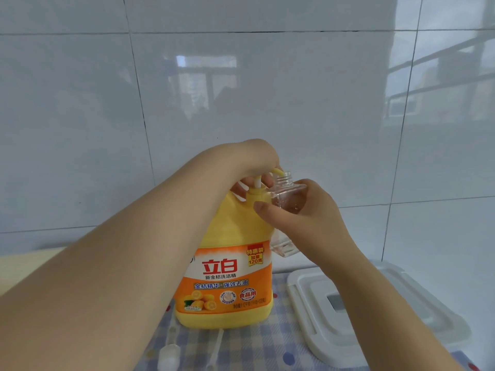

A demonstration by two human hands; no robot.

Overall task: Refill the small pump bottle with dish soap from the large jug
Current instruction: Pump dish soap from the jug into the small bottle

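Right hand [302, 218] grips clear bottle [288, 199], neck up under jug's yellow spout [278, 172]; left hand [257, 162] presses the pump head, fingers curled round it.

Bottle clear, uncapped, tilted, touching yellow jug [227, 263]. Loose pump [171, 354] on checked cloth [267, 344]; white lid [361, 306] at right.

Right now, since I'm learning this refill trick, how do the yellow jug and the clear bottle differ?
The yellow jug is opaque, labelled and far larger; the clear bottle is see-through and plain. The jug stands on the cloth; the bottle is held up, tilted, in the right hand. The jug has its pump on, under the left hand; the bottle's neck is open.
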